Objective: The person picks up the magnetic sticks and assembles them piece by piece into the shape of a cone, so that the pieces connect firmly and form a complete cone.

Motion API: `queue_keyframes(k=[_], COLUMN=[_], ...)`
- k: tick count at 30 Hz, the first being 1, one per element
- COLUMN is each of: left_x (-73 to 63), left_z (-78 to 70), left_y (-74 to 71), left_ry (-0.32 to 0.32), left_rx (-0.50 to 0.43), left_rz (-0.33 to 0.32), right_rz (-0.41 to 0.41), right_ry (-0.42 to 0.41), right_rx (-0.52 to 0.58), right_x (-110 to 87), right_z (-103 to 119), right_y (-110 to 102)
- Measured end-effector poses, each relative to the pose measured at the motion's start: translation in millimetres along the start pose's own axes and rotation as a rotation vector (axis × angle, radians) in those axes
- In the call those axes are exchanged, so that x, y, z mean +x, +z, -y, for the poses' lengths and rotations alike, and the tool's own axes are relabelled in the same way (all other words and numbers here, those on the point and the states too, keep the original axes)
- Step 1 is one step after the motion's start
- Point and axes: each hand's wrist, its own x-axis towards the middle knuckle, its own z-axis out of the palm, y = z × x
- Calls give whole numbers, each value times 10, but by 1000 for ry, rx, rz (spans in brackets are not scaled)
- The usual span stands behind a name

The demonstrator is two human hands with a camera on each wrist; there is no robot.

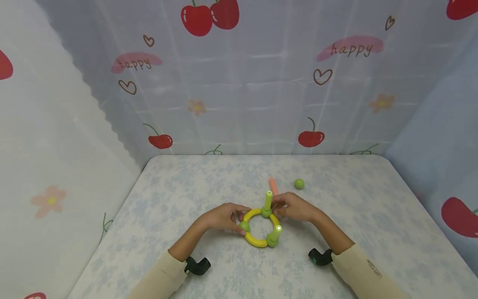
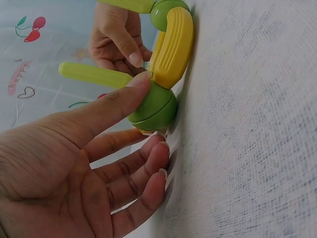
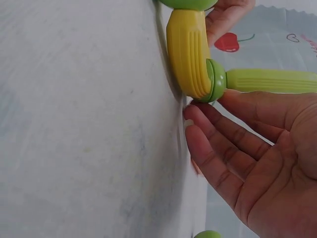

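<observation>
A toy ring lies on the table, built of yellow curved rods point(image 1: 256, 241) joined by green balls. Light-green sticks rise from two of the balls: the far stick point(image 1: 268, 201) and the near stick point(image 1: 275, 233). My left hand point(image 1: 225, 216) pinches the ring at its left green ball point(image 2: 154, 108), thumb on top and fingers beneath. At the far side, my right hand point(image 1: 293, 206) holds the green ball point(image 3: 217, 82) under the far stick between thumb and fingertips. Part of that ball is hidden by a yellow rod in the right wrist view.
Behind the right hand lies a salmon-coloured stick point(image 1: 273, 185), partly covered by it. A loose green ball point(image 1: 299, 184) sits farther back to the right. The patterned tabletop point(image 1: 194, 178) meets printed curtains at the back and sides.
</observation>
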Motion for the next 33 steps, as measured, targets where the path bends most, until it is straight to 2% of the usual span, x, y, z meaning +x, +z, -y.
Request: queue_keyframes(k=[6,14,20,26,33], left_x=[21,110,182,291,380], left_z=[30,132,171,162,121], left_y=[-17,-16,-2,17,42], left_ry=[-16,18,-13,-2,5], left_rx=[-39,-86,-146,-136,-146], left_rz=[-29,-69,-112,-138,-149], right_rz=[-29,-58,-69,-80,-58], right_ry=[-1,12,7,-11,21], right_rx=[-36,-74,-80,-118,-137], right_x=[-108,-264,-377,-485,-559], right_z=[-39,-44,-44,-48,-25], right_y=[-6,-10,21,36,43])
